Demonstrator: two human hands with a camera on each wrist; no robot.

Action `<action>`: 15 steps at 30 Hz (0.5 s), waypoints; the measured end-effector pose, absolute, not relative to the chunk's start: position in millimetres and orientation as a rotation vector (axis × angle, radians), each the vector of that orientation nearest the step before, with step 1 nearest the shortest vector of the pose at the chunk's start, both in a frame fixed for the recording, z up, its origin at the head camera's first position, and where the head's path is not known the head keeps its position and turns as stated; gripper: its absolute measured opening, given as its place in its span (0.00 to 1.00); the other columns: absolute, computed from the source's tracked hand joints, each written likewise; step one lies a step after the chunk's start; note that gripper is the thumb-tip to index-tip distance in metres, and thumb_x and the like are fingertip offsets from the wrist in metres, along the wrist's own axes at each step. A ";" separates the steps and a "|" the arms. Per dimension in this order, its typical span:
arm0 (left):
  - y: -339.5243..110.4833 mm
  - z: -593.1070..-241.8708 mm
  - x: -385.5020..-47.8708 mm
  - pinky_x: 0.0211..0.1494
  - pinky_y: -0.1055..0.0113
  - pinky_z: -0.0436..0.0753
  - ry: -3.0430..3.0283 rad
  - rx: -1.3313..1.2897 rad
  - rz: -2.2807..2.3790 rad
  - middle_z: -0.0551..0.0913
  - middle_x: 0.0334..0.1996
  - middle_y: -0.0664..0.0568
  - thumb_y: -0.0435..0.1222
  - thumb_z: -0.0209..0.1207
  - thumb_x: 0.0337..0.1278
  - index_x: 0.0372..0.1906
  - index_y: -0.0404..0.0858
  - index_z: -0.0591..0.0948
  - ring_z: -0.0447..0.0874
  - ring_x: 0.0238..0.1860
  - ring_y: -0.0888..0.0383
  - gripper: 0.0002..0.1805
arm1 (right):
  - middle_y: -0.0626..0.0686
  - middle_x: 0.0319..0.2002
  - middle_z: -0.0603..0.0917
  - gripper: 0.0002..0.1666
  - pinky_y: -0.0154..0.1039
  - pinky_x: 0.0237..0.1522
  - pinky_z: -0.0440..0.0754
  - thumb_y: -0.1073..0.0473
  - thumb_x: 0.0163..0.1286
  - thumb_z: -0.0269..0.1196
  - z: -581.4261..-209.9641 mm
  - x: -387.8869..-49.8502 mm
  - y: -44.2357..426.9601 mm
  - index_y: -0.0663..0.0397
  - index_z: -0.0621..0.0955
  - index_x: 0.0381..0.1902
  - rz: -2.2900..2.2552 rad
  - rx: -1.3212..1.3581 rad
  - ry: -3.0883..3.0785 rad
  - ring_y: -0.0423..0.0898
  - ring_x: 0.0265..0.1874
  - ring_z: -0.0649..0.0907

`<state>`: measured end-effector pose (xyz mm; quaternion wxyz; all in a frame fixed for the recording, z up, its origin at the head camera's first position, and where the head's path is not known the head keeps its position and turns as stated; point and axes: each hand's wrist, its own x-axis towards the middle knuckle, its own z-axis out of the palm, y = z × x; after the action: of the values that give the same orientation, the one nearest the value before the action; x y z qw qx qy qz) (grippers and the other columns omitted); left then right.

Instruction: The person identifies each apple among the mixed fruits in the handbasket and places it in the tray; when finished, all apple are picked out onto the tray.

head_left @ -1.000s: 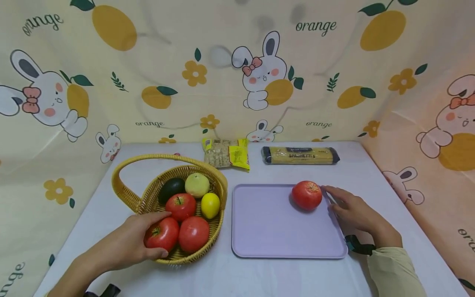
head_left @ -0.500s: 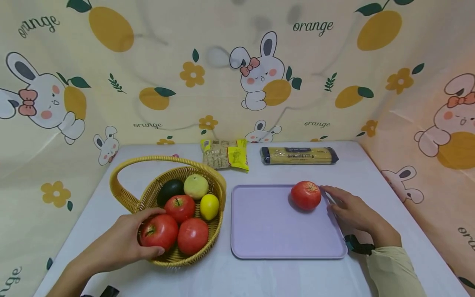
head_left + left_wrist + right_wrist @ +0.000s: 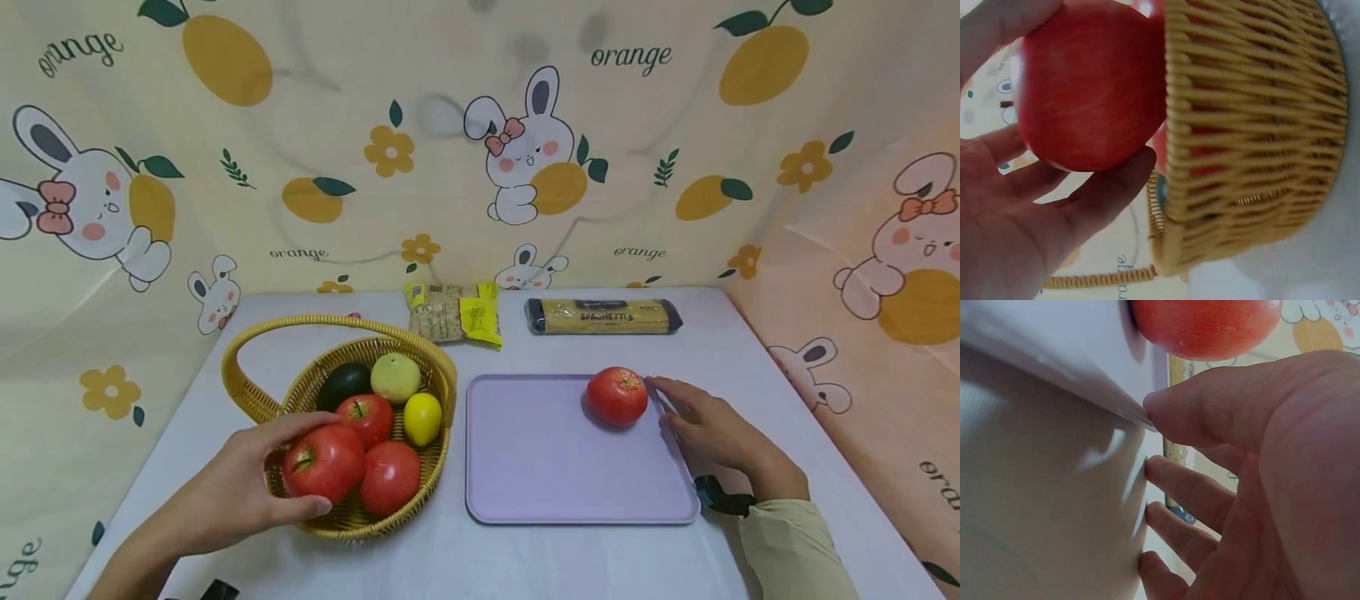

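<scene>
My left hand (image 3: 247, 483) grips a red apple (image 3: 324, 463) between thumb and fingers, raised at the near left of the wicker basket (image 3: 442, 367). The left wrist view shows that apple (image 3: 1091, 87) level with the basket rim, fingers curled beneath it. Still in the basket are another red apple (image 3: 367, 419), a red round fruit (image 3: 391, 477), a yellow lemon (image 3: 423, 418), a pale green fruit (image 3: 395, 378) and a dark green avocado-like fruit (image 3: 345, 386). My right hand (image 3: 723, 433) rests by the right edge of the lilac tray (image 3: 540, 467), its thumb touching that edge and fingertips on the table.
A red fruit (image 3: 617, 397) sits in the tray's far right corner, near my right fingers. Behind stand a yellow-and-clear food packet (image 3: 453, 313) and a spaghetti pack (image 3: 603, 317). The basket's handle (image 3: 322, 320) arches over its far left side. A patterned cloth (image 3: 450, 167) hangs behind the table.
The left hand has lifted the apple up from the basket and slightly toward the camera. The right hand and the fruit on the tray have not visibly moved.
</scene>
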<state>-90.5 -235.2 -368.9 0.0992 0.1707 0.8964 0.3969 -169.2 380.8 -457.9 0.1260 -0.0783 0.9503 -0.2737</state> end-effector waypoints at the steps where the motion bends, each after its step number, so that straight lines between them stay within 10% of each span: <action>1: -234.0 -367.9 -89.6 0.49 0.68 0.91 2.647 0.522 1.189 0.83 0.67 0.48 0.50 0.84 0.51 0.74 0.49 0.78 0.82 0.62 0.44 0.45 | 0.72 0.83 0.64 0.42 0.77 0.68 0.75 0.54 0.80 0.65 -457.7 -169.2 380.7 0.50 0.65 0.86 -0.798 -0.228 2.767 0.80 0.79 0.65; 15: -206.2 -350.7 -82.2 0.52 0.64 0.93 2.594 0.723 1.346 0.82 0.70 0.53 0.45 0.85 0.51 0.75 0.59 0.77 0.83 0.64 0.45 0.45 | 0.72 0.83 0.64 0.43 0.79 0.68 0.73 0.53 0.80 0.65 -456.9 -168.6 380.3 0.49 0.65 0.87 -0.801 -0.221 2.763 0.81 0.79 0.63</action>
<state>-82.2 -206.2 -350.7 0.0656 0.2396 0.8598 0.4461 -168.6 380.3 -456.9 0.1275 -0.0758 0.9498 -0.2755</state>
